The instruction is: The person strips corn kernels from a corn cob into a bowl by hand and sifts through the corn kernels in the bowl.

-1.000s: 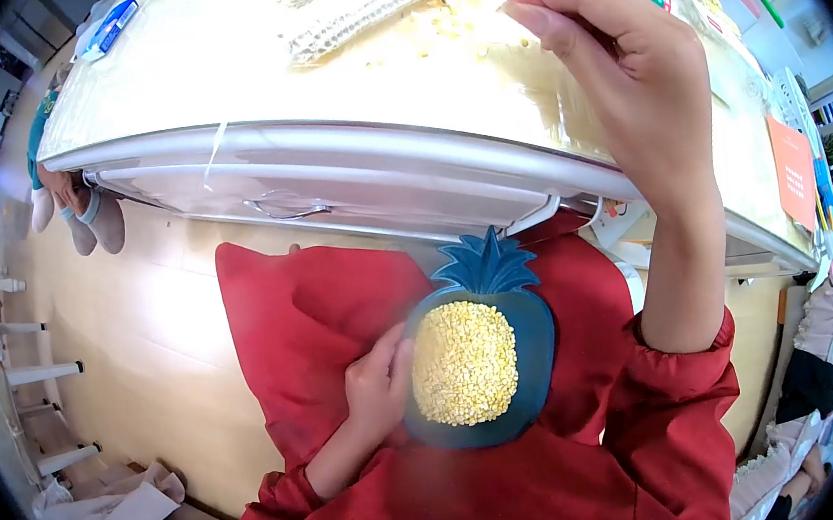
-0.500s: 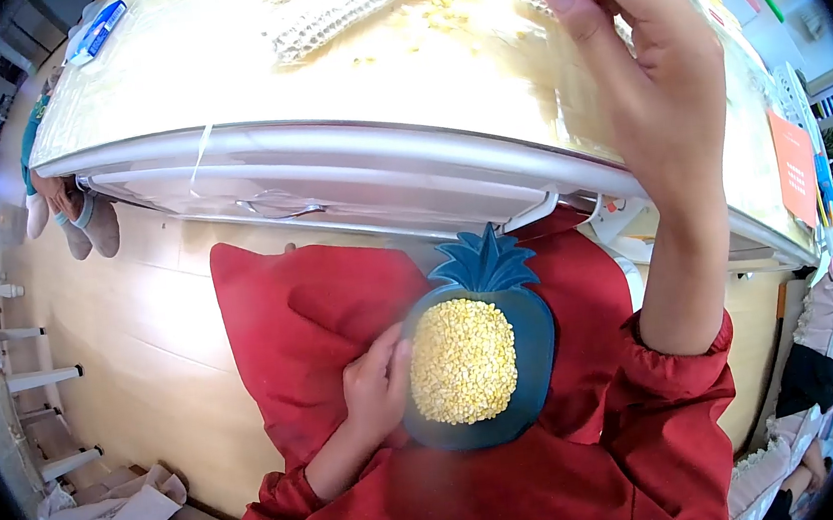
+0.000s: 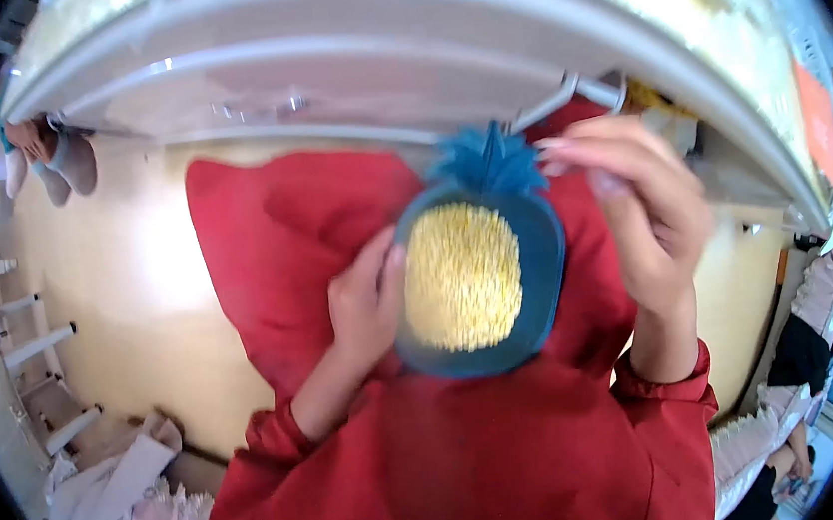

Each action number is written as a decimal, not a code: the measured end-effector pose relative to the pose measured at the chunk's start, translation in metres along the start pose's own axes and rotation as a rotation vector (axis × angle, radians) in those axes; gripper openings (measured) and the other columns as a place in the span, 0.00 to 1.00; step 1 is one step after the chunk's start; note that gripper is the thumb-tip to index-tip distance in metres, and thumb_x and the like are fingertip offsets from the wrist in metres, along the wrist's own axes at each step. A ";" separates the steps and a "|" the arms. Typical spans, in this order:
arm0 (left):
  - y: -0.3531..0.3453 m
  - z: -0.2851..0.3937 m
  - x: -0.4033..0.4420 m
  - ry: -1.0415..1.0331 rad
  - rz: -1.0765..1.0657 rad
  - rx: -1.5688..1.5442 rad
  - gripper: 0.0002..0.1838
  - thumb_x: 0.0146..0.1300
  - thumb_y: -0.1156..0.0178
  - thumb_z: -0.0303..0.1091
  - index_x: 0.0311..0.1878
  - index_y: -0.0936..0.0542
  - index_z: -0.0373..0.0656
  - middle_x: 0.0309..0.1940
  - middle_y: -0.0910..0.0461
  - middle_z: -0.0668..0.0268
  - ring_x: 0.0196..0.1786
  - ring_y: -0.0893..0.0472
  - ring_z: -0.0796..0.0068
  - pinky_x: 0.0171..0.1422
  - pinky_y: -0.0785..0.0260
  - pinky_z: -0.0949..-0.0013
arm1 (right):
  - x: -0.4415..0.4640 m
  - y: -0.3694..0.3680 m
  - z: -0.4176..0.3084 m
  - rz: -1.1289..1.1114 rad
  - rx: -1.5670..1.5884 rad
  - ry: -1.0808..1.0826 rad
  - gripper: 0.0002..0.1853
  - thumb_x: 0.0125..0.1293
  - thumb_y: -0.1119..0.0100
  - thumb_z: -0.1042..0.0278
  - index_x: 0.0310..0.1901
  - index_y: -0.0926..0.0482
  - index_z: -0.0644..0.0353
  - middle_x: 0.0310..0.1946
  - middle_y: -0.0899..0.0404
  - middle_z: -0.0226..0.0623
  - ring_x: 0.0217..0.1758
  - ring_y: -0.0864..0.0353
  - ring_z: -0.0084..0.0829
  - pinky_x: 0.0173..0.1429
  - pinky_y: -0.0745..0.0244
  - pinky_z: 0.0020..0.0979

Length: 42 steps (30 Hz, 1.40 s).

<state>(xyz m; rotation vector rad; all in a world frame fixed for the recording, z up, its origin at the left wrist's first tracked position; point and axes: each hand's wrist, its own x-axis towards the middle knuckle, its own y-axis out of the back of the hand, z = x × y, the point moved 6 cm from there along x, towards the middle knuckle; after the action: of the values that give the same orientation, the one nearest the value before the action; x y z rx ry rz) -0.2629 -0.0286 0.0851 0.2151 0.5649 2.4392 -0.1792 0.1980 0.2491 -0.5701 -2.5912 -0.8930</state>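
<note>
Corn already heaps the bowl clasped by the left hand; whether the half-curled right hand holds anything, or more remains, is unclear.

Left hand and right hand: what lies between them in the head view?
Head view: the blue pineapple-shaped dish holding yellow kernels, then red cloth before the right hand.

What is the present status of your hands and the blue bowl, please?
Left hand holding blue bowl, left side. Right hand beside its leafy end, blurred, contents unclear. Yellow kernels heaped in bowl, nothing covering them.
</note>
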 end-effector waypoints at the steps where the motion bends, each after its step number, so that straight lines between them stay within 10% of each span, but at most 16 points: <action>1: 0.000 -0.001 0.001 0.013 0.000 -0.042 0.14 0.76 0.41 0.32 0.60 0.18 0.37 0.36 0.13 0.50 0.36 0.10 0.62 0.42 0.21 0.64 | -0.014 -0.017 0.012 -0.123 0.050 -0.071 0.14 0.68 0.46 0.85 0.51 0.15 0.69 0.42 0.14 0.48 0.42 0.13 0.41 0.48 0.19 0.34; 5: 0.000 -0.005 -0.002 0.037 -0.002 -0.018 0.15 0.77 0.41 0.33 0.60 0.18 0.36 0.37 0.12 0.52 0.36 0.11 0.67 0.41 0.21 0.68 | -0.092 -0.075 0.048 -0.507 0.181 -0.568 0.12 0.73 0.44 0.77 0.53 0.16 0.68 0.47 0.13 0.53 0.51 0.12 0.48 0.56 0.17 0.41; 9: 0.000 -0.007 0.000 -0.004 0.020 -0.034 0.15 0.77 0.41 0.33 0.60 0.18 0.36 0.37 0.12 0.52 0.36 0.11 0.68 0.42 0.21 0.68 | -0.131 -0.130 0.033 -0.803 0.293 -0.609 0.14 0.73 0.47 0.79 0.56 0.17 0.66 0.46 0.12 0.49 0.52 0.11 0.42 0.60 0.19 0.36; 15: 0.001 -0.007 -0.001 0.020 0.025 -0.040 0.15 0.77 0.40 0.33 0.59 0.18 0.35 0.35 0.12 0.54 0.36 0.12 0.72 0.42 0.22 0.70 | -0.114 -0.101 0.077 -0.453 0.043 -0.737 0.13 0.77 0.46 0.73 0.56 0.17 0.67 0.43 0.11 0.49 0.49 0.11 0.39 0.55 0.20 0.33; 20: 0.000 -0.009 -0.002 0.020 0.027 -0.063 0.15 0.77 0.40 0.33 0.59 0.18 0.35 0.34 0.13 0.55 0.35 0.13 0.74 0.41 0.23 0.71 | -0.122 -0.130 0.083 -0.474 0.156 -0.704 0.18 0.78 0.48 0.60 0.40 0.20 0.72 0.37 0.18 0.61 0.46 0.17 0.60 0.54 0.25 0.49; 23: -0.001 -0.009 -0.002 0.028 0.031 -0.076 0.14 0.77 0.40 0.33 0.59 0.18 0.35 0.33 0.13 0.56 0.34 0.13 0.74 0.40 0.23 0.71 | -0.150 -0.165 0.088 -0.616 0.403 -0.976 0.26 0.80 0.50 0.50 0.45 0.18 0.72 0.44 0.17 0.62 0.51 0.16 0.52 0.58 0.26 0.44; 24: -0.001 -0.010 -0.002 0.028 0.029 -0.073 0.14 0.77 0.40 0.33 0.59 0.18 0.35 0.33 0.13 0.56 0.34 0.13 0.74 0.40 0.23 0.71 | -0.147 -0.169 0.078 -0.708 0.488 -1.089 0.23 0.83 0.50 0.52 0.55 0.18 0.68 0.42 0.17 0.33 0.42 0.22 0.23 0.52 0.26 0.27; 28: 0.000 -0.013 -0.002 0.031 0.035 -0.078 0.14 0.77 0.40 0.34 0.59 0.18 0.35 0.33 0.13 0.55 0.33 0.13 0.73 0.39 0.23 0.71 | -0.166 -0.187 0.084 -0.326 1.161 -1.497 0.23 0.83 0.51 0.53 0.67 0.26 0.61 0.54 0.16 0.35 0.55 0.16 0.24 0.60 0.20 0.29; 32: 0.001 -0.010 -0.002 0.027 0.039 -0.041 0.15 0.76 0.39 0.34 0.58 0.18 0.35 0.33 0.13 0.54 0.33 0.12 0.72 0.39 0.23 0.70 | -0.139 -0.157 0.075 -0.196 1.544 -1.327 0.25 0.84 0.54 0.52 0.70 0.30 0.61 0.65 0.21 0.40 0.64 0.17 0.34 0.68 0.21 0.39; 42: -0.001 -0.011 -0.001 0.015 0.035 -0.077 0.15 0.77 0.40 0.35 0.59 0.18 0.35 0.34 0.13 0.54 0.34 0.12 0.71 0.41 0.22 0.70 | -0.122 -0.072 0.061 -0.425 0.834 -1.064 0.21 0.83 0.52 0.63 0.70 0.25 0.60 0.63 0.20 0.30 0.63 0.25 0.21 0.66 0.29 0.26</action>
<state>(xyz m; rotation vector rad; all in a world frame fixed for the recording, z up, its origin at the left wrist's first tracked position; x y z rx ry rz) -0.2646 -0.0324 0.0754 0.1770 0.4768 2.4927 -0.1192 0.1533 0.1144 -0.2464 -3.6809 0.6910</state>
